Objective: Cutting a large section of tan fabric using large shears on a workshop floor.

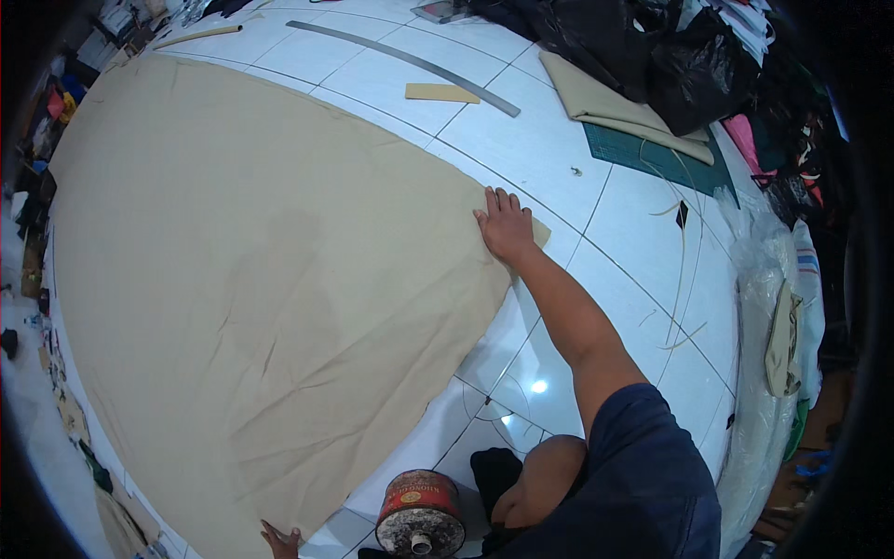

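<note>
Two hands pin my large tan cloth sheet (251, 279) flat on the white tiled floor (559, 140): right hand (506, 224) spread at 3 o'clock, left hand (279, 540) fingers splayed at 6. Uneven pull could wrinkle it.

long metal ruler (410, 63) | round tin (421, 514) | green cutting mat (652, 156) | black bags (633, 47)
</note>
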`<state>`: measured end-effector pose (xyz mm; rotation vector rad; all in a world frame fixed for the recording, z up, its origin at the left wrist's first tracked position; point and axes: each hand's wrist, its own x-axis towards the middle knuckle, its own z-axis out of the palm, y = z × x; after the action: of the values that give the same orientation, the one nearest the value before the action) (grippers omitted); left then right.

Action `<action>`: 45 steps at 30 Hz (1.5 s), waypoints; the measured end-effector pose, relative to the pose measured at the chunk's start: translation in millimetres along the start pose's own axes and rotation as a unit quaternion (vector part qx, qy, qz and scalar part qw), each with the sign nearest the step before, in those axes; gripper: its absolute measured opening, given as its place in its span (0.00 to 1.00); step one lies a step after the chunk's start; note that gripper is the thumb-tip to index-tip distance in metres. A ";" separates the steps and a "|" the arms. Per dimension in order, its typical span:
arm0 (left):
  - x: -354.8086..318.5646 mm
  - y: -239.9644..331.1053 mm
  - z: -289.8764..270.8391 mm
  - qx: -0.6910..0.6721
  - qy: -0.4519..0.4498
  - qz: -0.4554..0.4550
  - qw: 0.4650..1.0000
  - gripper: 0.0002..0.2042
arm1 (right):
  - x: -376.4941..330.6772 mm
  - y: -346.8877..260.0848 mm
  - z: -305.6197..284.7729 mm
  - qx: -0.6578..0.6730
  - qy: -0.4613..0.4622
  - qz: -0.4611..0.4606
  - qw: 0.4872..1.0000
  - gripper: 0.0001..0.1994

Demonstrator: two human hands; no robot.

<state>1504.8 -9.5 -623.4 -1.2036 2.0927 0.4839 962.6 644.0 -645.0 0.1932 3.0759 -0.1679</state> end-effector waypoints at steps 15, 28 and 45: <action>-27.9 -26.3 13.0 0.003 0.189 0.091 0.978 0.51 | -63.3 -75.2 -10.1 0.014 0.055 -0.186 0.981 0.28; -13.1 -76.4 54.5 -0.099 0.360 -0.116 0.921 0.46 | -340.6 -256.8 -142.4 -0.017 -0.386 -0.739 0.552 0.28; -18.9 -101.7 62.8 -0.156 0.382 -0.084 0.907 0.45 | -405.4 -259.3 -138.3 -0.204 -0.364 -0.714 0.562 0.28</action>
<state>1621.9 -11.4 -653.5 -1.9870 2.5710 0.2908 1324.4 354.5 -455.6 -1.8142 1.5679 0.3357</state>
